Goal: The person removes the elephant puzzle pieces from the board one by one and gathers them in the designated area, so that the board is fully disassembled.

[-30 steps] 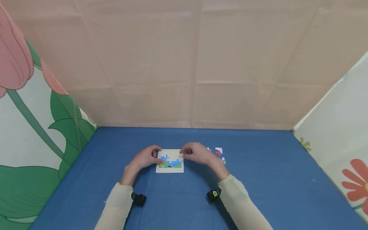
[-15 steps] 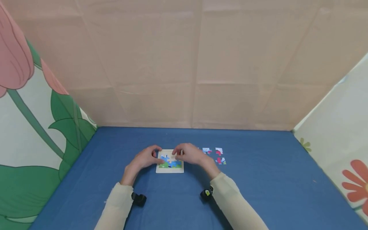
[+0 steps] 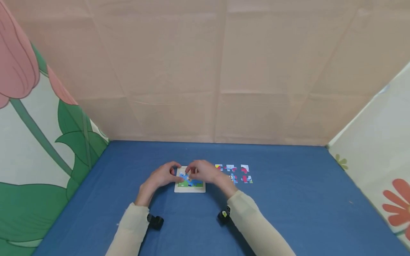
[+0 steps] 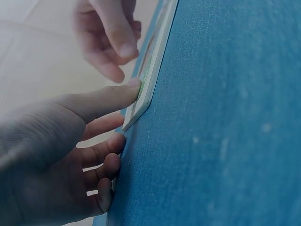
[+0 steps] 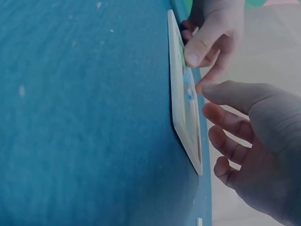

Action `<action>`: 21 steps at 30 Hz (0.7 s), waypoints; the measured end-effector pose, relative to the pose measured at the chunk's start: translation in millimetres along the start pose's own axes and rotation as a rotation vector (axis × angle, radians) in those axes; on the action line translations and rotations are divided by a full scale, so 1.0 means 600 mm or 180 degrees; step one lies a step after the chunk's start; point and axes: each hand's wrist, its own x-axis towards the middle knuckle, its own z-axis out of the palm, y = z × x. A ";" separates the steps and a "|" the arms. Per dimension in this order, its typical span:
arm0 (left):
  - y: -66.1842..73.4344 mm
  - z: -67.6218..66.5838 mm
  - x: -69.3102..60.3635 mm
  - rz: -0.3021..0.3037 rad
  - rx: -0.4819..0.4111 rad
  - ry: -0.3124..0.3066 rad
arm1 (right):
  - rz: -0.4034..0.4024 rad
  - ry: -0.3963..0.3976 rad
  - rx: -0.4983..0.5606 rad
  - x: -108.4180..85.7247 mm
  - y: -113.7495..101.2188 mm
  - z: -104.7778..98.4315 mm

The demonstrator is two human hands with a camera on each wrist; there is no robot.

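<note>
A pale wooden jigsaw tray [image 3: 190,190] with a blue and green picture lies on the blue table. At its left edge my left hand [image 3: 162,175] grips it, thumb on top and fingers beside the rim, which the left wrist view also shows. My right hand [image 3: 205,171] is over the tray's upper middle. Its thumb and forefinger come together in a pinch on what looks like a small puzzle piece, mostly hidden by the fingertips. In the right wrist view its other fingers [image 5: 230,146] are loosely bent past the tray's far side.
Several loose puzzle pieces with red, white and blue print lie in rows right of the tray, such as the far right piece [image 3: 245,168]. Part of this group is behind the right forearm. A beige cloth wall [image 3: 214,106] rises behind the table [image 3: 288,199].
My right hand has moved left from the tray's right edge to above its middle, uncovering more loose pieces on the right. The left hand stays at the tray's left edge.
</note>
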 end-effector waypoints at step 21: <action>0.004 -0.002 -0.003 -0.0012 -0.0035 0.0002 | 0.0230 0.0047 -0.0164 0.011 -0.002 0.024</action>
